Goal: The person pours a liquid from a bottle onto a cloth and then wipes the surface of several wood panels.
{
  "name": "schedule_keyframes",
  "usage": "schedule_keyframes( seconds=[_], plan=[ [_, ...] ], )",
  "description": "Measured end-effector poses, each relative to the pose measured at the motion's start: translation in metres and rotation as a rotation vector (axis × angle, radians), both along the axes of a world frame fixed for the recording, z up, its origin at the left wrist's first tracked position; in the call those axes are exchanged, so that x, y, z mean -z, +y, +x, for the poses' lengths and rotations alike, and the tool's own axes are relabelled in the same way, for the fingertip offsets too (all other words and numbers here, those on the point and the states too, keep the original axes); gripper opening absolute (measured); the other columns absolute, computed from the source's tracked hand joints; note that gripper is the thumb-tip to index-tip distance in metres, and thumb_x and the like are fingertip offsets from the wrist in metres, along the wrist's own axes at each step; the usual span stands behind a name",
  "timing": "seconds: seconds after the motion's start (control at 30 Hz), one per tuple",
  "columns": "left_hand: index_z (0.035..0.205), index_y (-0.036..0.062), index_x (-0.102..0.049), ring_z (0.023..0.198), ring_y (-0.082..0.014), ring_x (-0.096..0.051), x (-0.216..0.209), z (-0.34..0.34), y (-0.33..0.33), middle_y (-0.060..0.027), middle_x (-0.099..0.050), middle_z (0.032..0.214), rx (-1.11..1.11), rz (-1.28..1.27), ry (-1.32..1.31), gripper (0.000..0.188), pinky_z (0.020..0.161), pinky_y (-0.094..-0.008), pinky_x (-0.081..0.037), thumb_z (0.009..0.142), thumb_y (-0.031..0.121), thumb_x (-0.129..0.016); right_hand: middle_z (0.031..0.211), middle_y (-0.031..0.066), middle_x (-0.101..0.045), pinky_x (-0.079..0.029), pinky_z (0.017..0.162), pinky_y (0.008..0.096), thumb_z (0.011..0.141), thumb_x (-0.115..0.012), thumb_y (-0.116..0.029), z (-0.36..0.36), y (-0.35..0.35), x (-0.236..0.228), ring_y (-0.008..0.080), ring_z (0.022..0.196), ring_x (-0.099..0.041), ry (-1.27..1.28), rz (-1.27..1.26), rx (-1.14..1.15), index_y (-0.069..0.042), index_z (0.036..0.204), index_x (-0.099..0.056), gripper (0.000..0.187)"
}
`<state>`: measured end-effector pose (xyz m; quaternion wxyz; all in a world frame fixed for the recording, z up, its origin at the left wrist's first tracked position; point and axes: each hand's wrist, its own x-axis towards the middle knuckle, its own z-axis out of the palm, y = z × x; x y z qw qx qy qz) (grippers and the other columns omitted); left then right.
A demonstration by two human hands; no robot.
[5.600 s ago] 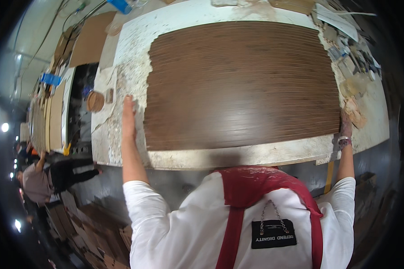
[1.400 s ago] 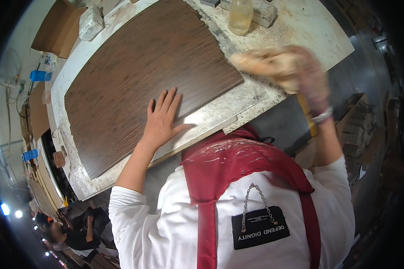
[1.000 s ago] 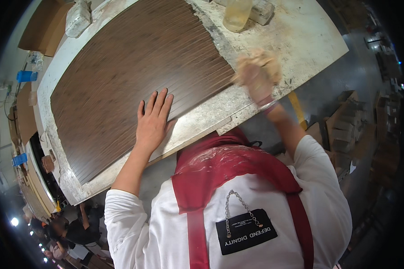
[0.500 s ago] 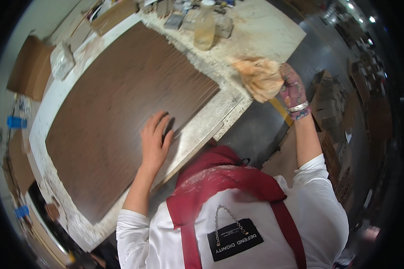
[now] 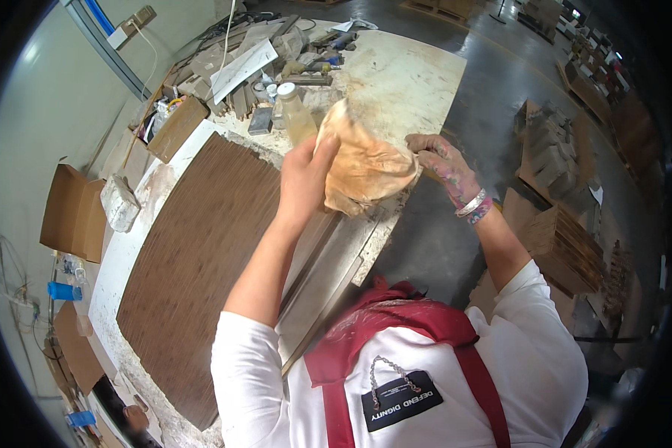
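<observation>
A stained tan cloth (image 5: 366, 168) is stretched between my two hands above the right end of the workbench. My bare left hand (image 5: 305, 175) pinches its left edge, thumb on the near side. The gloved right hand (image 5: 446, 166), in a patterned pink glove, grips the opposite edge with its fingertips. Under my left forearm lies a large brown wood-grain panel (image 5: 201, 261) with fine lines across its surface, set on the white bench top (image 5: 119, 276). Just behind the cloth stands a clear bottle (image 5: 295, 112) with a white cap and yellowish liquid, partly hidden by it.
Tools and scraps (image 5: 306, 63) crowd the bench's far side, near a dark block (image 5: 260, 121). An open cardboard box (image 5: 75, 213) and a plastic-wrapped bundle (image 5: 119, 203) stand left. Blue cups (image 5: 65, 290) sit at the left edge. Wooden stacks (image 5: 560, 250) stand on the floor at right.
My left hand has lifted off the panel and taken hold of the cloth. The right hand has brought the cloth leftward, where it is now spread between both hands. The view has shifted.
</observation>
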<state>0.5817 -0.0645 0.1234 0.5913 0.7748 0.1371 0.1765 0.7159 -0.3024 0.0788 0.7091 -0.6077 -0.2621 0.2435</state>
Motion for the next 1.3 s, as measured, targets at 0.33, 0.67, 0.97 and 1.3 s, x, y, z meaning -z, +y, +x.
schedule_keyframes(
  seconds=[0.33,0.67,0.97,1.3],
  plan=[
    [0.090,-0.0019,-0.064,0.066,-0.0255,-0.057,0.020,0.069,-0.009,-0.0176,-0.060,0.071,0.085,0.282,0.047,0.031,0.066,-0.0356,-0.046,0.093,0.029,-0.059,0.126,0.0196,-0.060,-0.038,0.109,0.0385,0.084,-0.064,-0.008,0.023,-0.002,0.104,0.0275,0.122,-0.054,0.562,0.001,-0.409,0.007,0.114,-0.063,0.034],
    [0.144,0.0032,-0.030,0.108,-0.0247,-0.058,0.126,0.080,0.140,-0.0191,-0.053,0.130,-0.224,0.260,0.098,0.074,0.088,-0.0346,-0.049,0.085,0.018,-0.072,0.090,0.0126,-0.070,-0.051,0.078,0.0399,0.092,-0.056,-0.042,0.069,0.028,0.070,0.0241,0.085,-0.066,-0.421,-0.123,-0.027,-0.007,0.106,-0.071,0.040],
    [0.145,0.0008,-0.025,0.125,-0.0296,-0.048,0.193,0.144,0.146,-0.0185,-0.047,0.136,-0.091,0.132,-0.111,0.091,0.103,-0.0372,-0.040,0.075,0.016,-0.080,0.133,0.0116,-0.054,-0.031,0.111,0.0391,0.080,-0.066,-0.039,0.043,0.092,0.166,0.0269,0.136,-0.034,-1.045,-0.809,0.009,-0.010,0.130,-0.056,0.058],
    [0.128,0.0015,-0.048,0.108,-0.0375,-0.055,0.089,0.113,0.087,-0.0204,-0.057,0.114,-0.059,0.609,-0.161,0.072,0.095,-0.0436,-0.043,0.068,0.020,-0.082,0.116,0.0141,-0.065,-0.053,0.087,0.0357,0.096,-0.056,-0.026,0.105,0.061,0.160,0.0249,0.098,-0.066,0.830,0.451,0.256,-0.004,0.123,-0.058,0.035]
  ],
)
